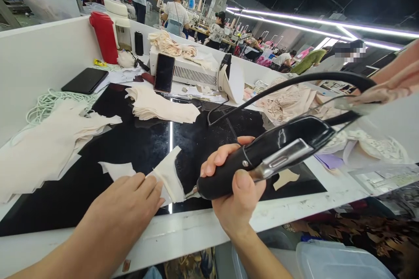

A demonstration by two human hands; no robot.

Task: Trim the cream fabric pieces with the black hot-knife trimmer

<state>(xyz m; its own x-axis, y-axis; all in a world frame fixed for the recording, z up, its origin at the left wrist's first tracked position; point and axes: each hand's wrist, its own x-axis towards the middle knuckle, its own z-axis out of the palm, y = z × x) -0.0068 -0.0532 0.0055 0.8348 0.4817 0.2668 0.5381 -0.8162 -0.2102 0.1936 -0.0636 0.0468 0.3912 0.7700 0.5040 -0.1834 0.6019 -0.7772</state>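
Note:
My right hand (235, 183) is wrapped around a black corded hand tool (225, 172) with a metal lever along its side. The tool's thin metal tip (192, 192) points left, at the edge of a cream fabric piece (170, 176). Over that piece's left part lies my left hand (131, 202), its fingers together and bent onto the cloth; the fingertips are partly hidden. Another small cream piece (116, 170) pokes out beyond the left knuckles. Beneath both hands is a glossy black board (144, 148) that reflects a light strip.
Stacks of cream fabric lie at the left (42, 144) and the back (163, 103). A phone (164, 73) leans against a white slotted box (193, 74). The tool's black cable (281, 85) arches to the right. A fabric scrap (286, 178) rests near the board's right edge. Co-workers sit beyond the partition.

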